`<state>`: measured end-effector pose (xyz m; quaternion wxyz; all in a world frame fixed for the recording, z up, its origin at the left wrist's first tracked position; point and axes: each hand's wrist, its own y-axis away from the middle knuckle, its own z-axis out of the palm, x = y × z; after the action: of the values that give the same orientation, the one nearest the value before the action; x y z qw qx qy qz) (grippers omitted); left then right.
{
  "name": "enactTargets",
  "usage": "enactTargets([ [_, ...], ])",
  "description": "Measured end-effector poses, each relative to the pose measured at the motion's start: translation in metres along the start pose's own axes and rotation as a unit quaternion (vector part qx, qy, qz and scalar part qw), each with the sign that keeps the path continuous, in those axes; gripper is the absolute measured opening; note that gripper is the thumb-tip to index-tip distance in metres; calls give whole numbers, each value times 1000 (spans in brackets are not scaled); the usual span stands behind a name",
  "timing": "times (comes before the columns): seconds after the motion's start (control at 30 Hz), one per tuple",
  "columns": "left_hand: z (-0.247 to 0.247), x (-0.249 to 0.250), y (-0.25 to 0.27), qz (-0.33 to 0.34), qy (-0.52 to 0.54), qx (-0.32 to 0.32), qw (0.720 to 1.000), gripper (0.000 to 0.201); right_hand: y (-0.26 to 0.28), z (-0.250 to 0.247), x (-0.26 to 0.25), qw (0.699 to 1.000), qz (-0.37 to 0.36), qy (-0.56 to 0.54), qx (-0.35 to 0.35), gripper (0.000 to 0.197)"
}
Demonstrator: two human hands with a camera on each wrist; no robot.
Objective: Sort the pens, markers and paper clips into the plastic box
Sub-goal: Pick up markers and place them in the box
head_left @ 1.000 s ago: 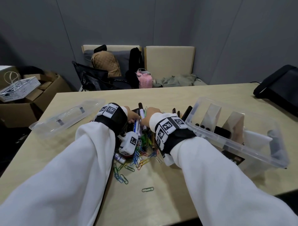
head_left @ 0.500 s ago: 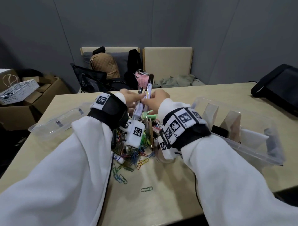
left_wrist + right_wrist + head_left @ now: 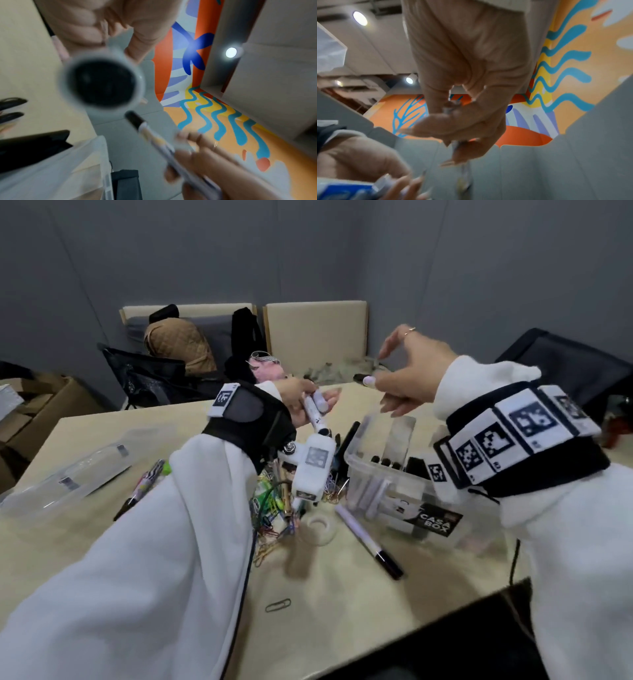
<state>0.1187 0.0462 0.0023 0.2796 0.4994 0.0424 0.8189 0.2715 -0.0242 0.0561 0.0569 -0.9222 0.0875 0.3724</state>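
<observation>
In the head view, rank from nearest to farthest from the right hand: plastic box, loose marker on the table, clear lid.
1. plastic box, directly under the right hand.
2. loose marker, on the table before the box.
3. clear lid, far left.

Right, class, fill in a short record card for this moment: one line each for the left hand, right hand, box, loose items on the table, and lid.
left hand: left hand grips white markers
right hand: right hand pinches a black-capped marker above the plastic box
box: open, on the table, dark-capped markers already standing inside
loose items: pile of paper clips, one marker on the table, single clip
lid: clear lid lies to the left, off the box
</observation>
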Motion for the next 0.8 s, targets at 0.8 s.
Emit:
enactTargets([
  [0.8, -14, -16, -22, -59, 25, 92, 994, 23, -30, 32, 28, 944, 127, 157, -261, 28],
])
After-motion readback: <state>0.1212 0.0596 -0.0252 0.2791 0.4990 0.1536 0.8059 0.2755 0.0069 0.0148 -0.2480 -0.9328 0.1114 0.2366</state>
